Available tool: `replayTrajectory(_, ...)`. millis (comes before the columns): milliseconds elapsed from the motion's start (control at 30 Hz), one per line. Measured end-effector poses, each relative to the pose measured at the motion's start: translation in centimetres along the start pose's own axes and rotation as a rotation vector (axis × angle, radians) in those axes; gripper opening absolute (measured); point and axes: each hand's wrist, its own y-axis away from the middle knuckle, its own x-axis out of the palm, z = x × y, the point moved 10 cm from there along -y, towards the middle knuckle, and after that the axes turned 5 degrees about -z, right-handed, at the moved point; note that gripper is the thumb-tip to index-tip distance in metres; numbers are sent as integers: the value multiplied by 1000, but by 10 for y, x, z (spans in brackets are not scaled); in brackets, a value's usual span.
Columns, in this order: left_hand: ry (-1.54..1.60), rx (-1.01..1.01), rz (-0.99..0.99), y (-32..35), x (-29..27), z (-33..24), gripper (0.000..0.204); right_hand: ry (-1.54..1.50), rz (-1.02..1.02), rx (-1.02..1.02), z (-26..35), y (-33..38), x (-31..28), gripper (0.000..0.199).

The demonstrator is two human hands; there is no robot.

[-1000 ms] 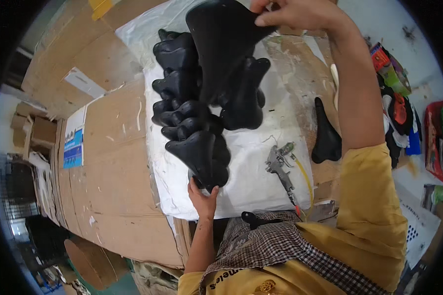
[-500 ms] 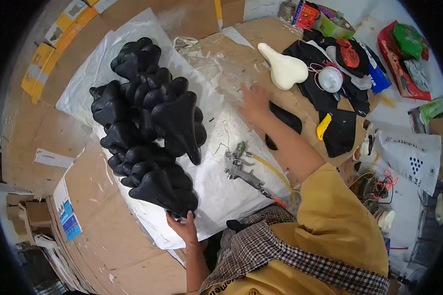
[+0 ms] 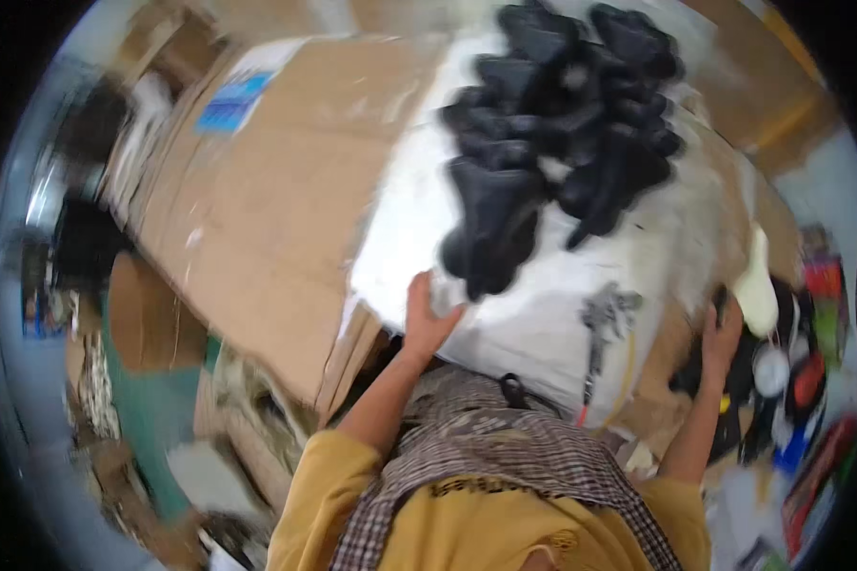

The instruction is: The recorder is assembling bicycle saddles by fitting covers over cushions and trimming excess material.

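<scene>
Overhead, cardboard-covered bench (image 3: pixel 257 190) carried white sheet (image 3: pixel 543 324); black saddles (image 3: pixel 552 143) piled on it; left hand (image 3: pixel 427 319) spread open on sheet edge; right hand (image 3: pixel 722 335) grip indeterminate, blurred; floor clutter around.

**Cardboard-covered workbench**

A workbench topped with flat brown cardboard sheets (image 3: pixel 257 200) carries a white plastic sheet (image 3: pixel 533 324). On that sheet lie a heap of black moulded saddle shapes (image 3: pixel 552 143) and, nearer the person, what seems a grey metal spray gun (image 3: pixel 607 319), blurred.
</scene>
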Motion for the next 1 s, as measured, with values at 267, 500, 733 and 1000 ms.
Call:
replayTrajectory(267,30,-411,-482,116,-163,130,53,-693,820,-545,357,163,112,30)
replayTrajectory(500,83,-746,-1171,336,-329,260,25,-711,1265,-1023,563,322,110,26)
replayTrajectory(733,232,-874,-1215,430,-344,347,31,-721,1554,-1266,703,518,122,26)
replayTrajectory(1000,-360,-992,-687,390,-271,341,64,-477,856,-2270,769,686,199,39)
